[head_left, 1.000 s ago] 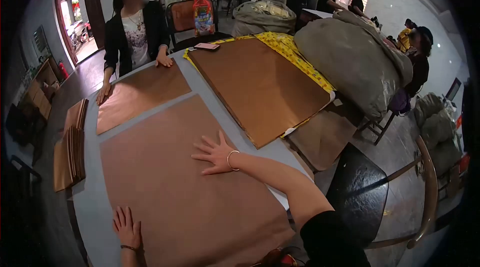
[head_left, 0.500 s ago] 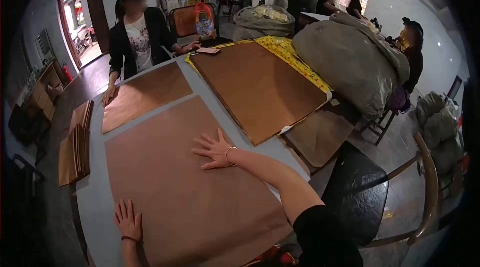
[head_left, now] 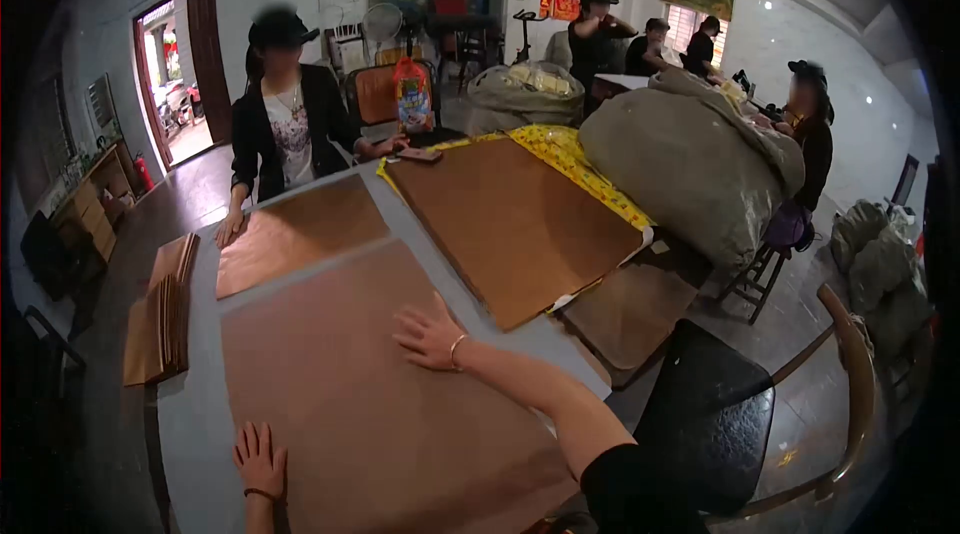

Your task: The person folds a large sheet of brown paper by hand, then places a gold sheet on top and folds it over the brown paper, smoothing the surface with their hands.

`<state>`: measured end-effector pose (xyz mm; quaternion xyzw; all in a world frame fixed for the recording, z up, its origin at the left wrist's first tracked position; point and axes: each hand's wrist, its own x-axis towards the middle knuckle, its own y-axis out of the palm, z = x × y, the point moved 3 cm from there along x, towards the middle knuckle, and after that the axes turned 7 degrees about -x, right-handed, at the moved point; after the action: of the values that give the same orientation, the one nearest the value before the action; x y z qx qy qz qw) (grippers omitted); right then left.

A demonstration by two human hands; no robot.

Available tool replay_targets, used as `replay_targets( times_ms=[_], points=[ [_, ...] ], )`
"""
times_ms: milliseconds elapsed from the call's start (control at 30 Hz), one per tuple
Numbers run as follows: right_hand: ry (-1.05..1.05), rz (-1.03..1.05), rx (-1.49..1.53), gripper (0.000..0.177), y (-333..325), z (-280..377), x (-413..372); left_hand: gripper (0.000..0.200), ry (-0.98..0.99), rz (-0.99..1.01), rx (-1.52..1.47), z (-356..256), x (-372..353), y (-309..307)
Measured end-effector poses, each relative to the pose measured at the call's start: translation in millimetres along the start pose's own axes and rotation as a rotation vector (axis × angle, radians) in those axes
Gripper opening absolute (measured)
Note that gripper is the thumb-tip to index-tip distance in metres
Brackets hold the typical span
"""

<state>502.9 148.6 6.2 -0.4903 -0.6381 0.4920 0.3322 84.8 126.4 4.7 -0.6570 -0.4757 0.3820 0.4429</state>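
A large sheet of brown paper (head_left: 350,414) lies flat on the grey table top (head_left: 190,444) in front of me. Near the sheet's lower left edge my left hand (head_left: 260,460) rests flat, fingers stretched out, a dark bracelet at the wrist. My right hand (head_left: 432,336) is spread on the upper right part of the sheet, with a light bangle on that wrist. Neither hand holds anything. Beyond the sheet's far edge lies a smaller brown sheet (head_left: 300,234), with a co-worker's hand (head_left: 231,228) on its left corner.
A stack of brown sheets (head_left: 510,224) on yellow wrapping lies at the far right, a phone (head_left: 418,155) by its corner. Folded brown paper (head_left: 160,324) sits at the left edge. A big grey sack (head_left: 680,164) and a black chair (head_left: 710,414) stand to the right.
The camera view has tilted up, so the table and sheets appear lower. Both my hands stay flat on the sheet; the right hand's fingers look slightly closer together.
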Motion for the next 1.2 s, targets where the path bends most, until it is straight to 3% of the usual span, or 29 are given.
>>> replay_targets(
  times_ms=[67, 267, 333, 400, 467, 500, 533, 600, 700, 867, 1000, 1067, 1133, 1200],
  points=[
    [0.011, -0.105, -0.034, 0.052, 7, 11, -5, 0.057, -0.034, 0.05, 0.001, 0, -1, 0],
    [-0.036, 0.033, 0.252, 0.057, -20, 62, -98, 0.062, -0.067, 0.099, 0.024, -3, 3, 1],
    [-0.095, 0.024, 0.188, 0.06, -9, 76, -133, 0.061, -0.078, 0.126, 0.039, 6, 0, 6],
    [-0.079, 0.05, 0.198, 0.06, 3, 82, -158, 0.059, 0.002, 0.034, -0.018, 7, 1, 8],
    [0.001, 0.091, 0.125, 0.06, 11, 82, -178, 0.058, -0.017, 0.076, 0.06, 5, -2, 7],
    [0.068, -0.361, 0.238, 0.059, 43, 84, -187, 0.058, -0.03, 0.07, 0.06, 8, -1, 8],
    [0.097, -0.354, 0.234, 0.059, 40, 84, -194, 0.057, -0.033, 0.06, 0.057, 4, 2, 7],
    [0.18, 0.026, 0.187, 0.059, 40, 77, -199, 0.058, -0.026, 0.053, 0.065, 3, 1, 5],
    [0.208, 0.121, 0.182, 0.058, 37, 78, -198, 0.059, -0.007, 0.059, 0.089, 2, 22, 16],
    [0.215, 0.127, 0.196, 0.058, 25, 69, -201, 0.059, -0.029, 0.024, 0.012, -42, 45, 12],
    [0.204, 0.031, 0.232, 0.058, 36, 75, -202, 0.06, -0.153, 0.114, 0.09, -9, 3, 2],
    [0.22, -0.05, 0.223, 0.059, 48, 74, -202, 0.061, -0.081, 0.107, 0.121, 23, 12, 22],
    [0.226, -0.065, 0.226, 0.059, 45, 79, -202, 0.061, -0.01, 0.045, 0.049, 12, 8, 12],
    [0.228, -0.119, 0.274, 0.058, 33, 74, -203, 0.06, -0.061, 0.073, 0.051, 4, 2, 5]
  ],
)
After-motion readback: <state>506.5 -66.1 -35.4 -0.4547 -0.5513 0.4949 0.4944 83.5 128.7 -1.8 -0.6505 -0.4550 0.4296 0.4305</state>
